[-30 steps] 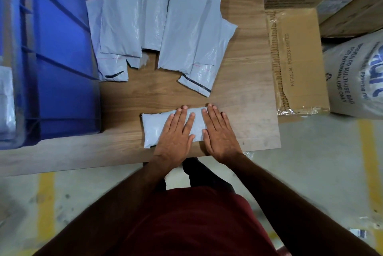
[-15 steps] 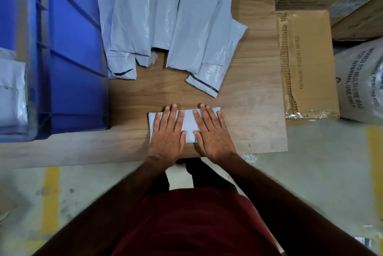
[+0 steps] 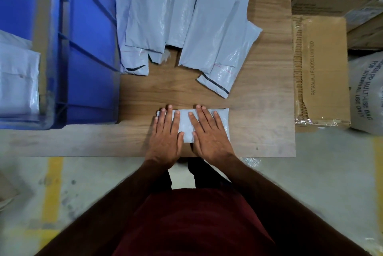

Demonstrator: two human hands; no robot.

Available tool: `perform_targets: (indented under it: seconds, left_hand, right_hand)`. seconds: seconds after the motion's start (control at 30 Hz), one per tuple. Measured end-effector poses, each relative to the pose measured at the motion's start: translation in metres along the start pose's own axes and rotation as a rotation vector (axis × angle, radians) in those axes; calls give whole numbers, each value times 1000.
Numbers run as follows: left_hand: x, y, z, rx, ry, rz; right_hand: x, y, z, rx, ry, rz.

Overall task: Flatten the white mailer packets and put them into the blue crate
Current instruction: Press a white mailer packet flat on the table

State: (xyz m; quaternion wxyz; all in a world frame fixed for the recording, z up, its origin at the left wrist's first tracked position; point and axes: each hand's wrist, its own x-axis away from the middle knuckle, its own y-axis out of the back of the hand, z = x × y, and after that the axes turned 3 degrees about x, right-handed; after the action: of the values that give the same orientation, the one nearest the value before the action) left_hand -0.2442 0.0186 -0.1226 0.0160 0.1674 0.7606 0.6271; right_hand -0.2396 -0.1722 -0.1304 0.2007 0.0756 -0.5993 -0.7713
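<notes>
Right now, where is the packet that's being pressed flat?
In the head view, the packet lies near the front edge of the wooden table, under the left hand and right hand, right of the blue crate.

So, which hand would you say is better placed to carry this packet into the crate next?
Probably the left hand: it presses the packet on the side nearer the blue crate.
</notes>
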Motion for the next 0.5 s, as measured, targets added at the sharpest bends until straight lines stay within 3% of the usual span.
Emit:
perform_targets:
  seconds: [0.3, 0.5]
  left_hand:
    - [5, 6, 20, 76, -76, 11]
    - [18, 0, 41, 109, 46, 56]
  right_hand:
    - [-5, 8, 18, 2, 1, 0]
    - [-10, -7, 38, 40, 51, 55]
